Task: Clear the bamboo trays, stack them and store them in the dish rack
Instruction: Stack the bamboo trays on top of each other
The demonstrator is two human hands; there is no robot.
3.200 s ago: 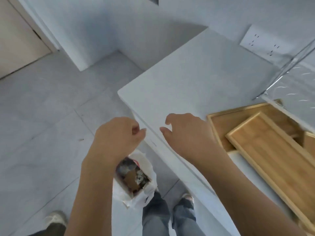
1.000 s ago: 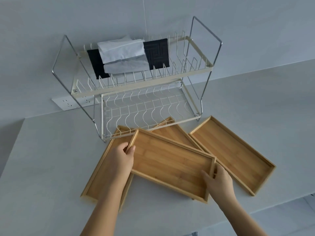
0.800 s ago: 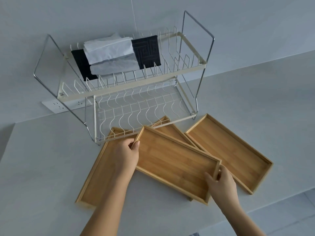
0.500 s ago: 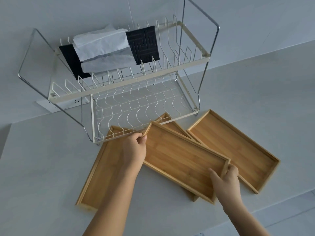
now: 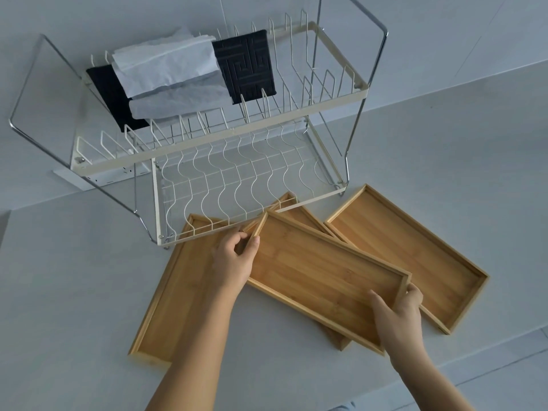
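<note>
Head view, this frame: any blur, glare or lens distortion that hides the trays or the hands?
Head view: soft, even light, no glare on the held tray; wide-angle bowing tilts the dish rack and slants the counter edge; left hand and right hand are sharp, with the forearms slightly soft near the bottom edge.

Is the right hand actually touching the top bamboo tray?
Touching. The head view shows the right hand wrapped over the near-right corner of the top bamboo tray, thumb inside the rim and fingers outside.
</note>
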